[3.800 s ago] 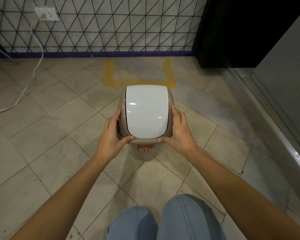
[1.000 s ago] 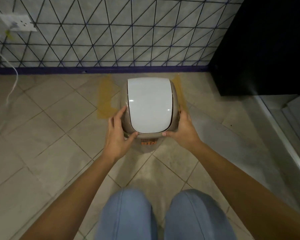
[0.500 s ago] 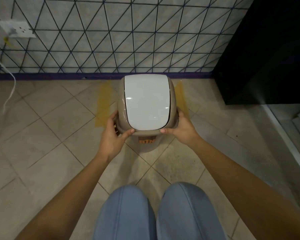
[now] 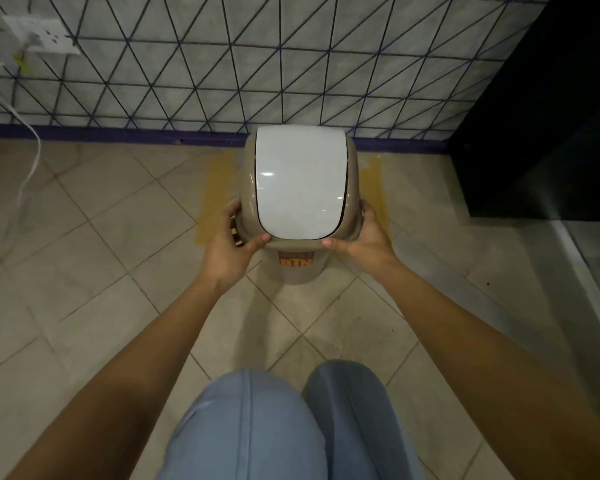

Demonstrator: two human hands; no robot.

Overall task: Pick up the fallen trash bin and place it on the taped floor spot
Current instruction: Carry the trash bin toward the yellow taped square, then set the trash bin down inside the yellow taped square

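Trash bin [image 4: 300, 188]: upright, long axis vertical, between both hands, equally near each.
Left hand [image 4: 227, 245]: clasping the bin's left rim.
Right hand [image 4: 364, 239]: clasping its right rim.
Taped floor spot [image 4: 212, 202]: strips just outside each hand; bin over it, floor contact unclear.

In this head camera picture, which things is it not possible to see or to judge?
- Bin base, head view: hidden under its own body and white lid; contact with the floor cannot be told.
- Yellow tape: the middle part is covered by the bin.
- Orange label: upper part hidden under the rim.
- Left hand and right hand: most fingers hidden behind the bin.
- Wall socket: blurred.
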